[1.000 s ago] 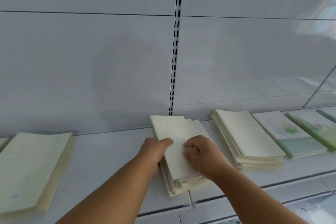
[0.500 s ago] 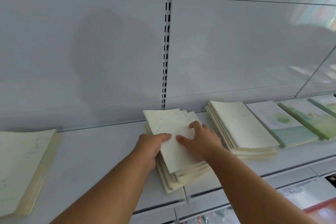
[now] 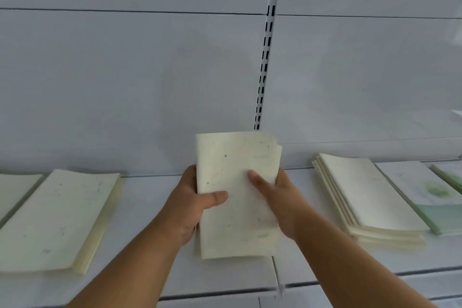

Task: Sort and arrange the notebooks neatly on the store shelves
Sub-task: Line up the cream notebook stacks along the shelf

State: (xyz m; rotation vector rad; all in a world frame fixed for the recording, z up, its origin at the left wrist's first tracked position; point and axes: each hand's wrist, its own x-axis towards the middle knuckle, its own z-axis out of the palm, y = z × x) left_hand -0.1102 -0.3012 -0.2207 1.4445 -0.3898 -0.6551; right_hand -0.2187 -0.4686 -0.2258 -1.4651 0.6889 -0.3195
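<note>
Lifted off shelf: cream stack, clamped between left hand, right hand; stacks flank.

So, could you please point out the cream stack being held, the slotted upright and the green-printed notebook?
held cream stack (image 3: 237, 197): head view, top cover.
slotted upright (image 3: 266, 57): head view, mid-rail.
green-printed notebook (image 3: 422, 190): head view, front cover.

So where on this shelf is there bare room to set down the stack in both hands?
Bare shelf lies under the held stack, between the left cream pile and the right cream pile. Right of that it is crowded: the green-print notebooks sit edge to edge. Both the left hand and the right hand grip the stack.
</note>
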